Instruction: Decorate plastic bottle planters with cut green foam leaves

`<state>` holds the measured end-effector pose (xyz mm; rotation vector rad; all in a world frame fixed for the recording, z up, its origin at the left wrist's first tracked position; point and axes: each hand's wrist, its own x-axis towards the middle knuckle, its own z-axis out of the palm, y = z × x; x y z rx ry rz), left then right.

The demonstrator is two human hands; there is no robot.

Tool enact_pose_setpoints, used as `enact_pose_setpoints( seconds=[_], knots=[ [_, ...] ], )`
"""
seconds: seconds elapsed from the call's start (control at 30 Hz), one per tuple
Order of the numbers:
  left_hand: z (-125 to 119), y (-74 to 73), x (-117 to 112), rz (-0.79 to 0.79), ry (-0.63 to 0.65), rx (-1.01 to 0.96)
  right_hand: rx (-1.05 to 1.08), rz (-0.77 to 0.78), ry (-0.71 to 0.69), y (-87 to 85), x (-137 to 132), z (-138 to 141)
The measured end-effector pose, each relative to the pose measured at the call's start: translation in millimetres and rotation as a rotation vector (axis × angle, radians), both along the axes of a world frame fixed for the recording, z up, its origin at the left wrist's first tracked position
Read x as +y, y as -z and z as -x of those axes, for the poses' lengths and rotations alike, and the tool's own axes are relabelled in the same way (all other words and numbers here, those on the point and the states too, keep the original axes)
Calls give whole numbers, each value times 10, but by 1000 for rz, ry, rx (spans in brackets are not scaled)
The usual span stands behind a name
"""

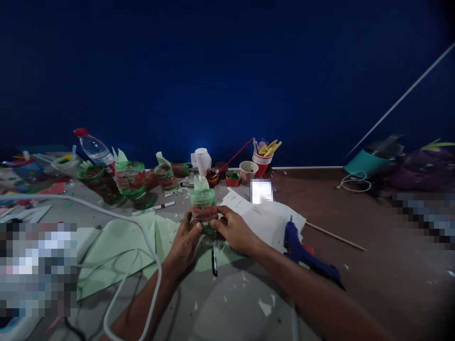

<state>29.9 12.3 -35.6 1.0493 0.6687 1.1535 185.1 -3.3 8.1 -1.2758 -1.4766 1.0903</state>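
A small painted plastic bottle piece (204, 204), green at the top with a brown band, stands upright between my hands. Pale green paper leaves rise from its top. My left hand (185, 240) grips its lower left side, thumb in front. On the lower right, my right hand (232, 227) closes round it with the fingers behind. Just below lies a black pen (214, 260) on pale green paper (117, 251). A blue glue gun (305, 253) rests to the right of my right hand, beside white paper sheets (280, 218).
Similar painted bottle pieces (131, 177) stand at the back left near a clear bottle (95, 150) with a red cap. Paint cups (233, 178) and a red cup (262, 166) of tools line the wall. A white cable (151, 246) loops across my left forearm. A wooden stick (336, 236) lies right.
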Motion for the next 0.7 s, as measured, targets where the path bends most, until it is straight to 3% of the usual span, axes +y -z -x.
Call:
enact_pose_setpoints(
  seconds=[0.17, 0.43, 0.7],
  knots=[
    [-5, 19, -4, 37, -15, -1, 72, 25, -17, 32, 23, -19],
    [24, -43, -17, 72, -21, -65, 551, 259, -161, 43, 67, -81],
    [1, 4, -4, 2, 19, -14, 413, 186, -82, 86, 81, -37]
  ],
)
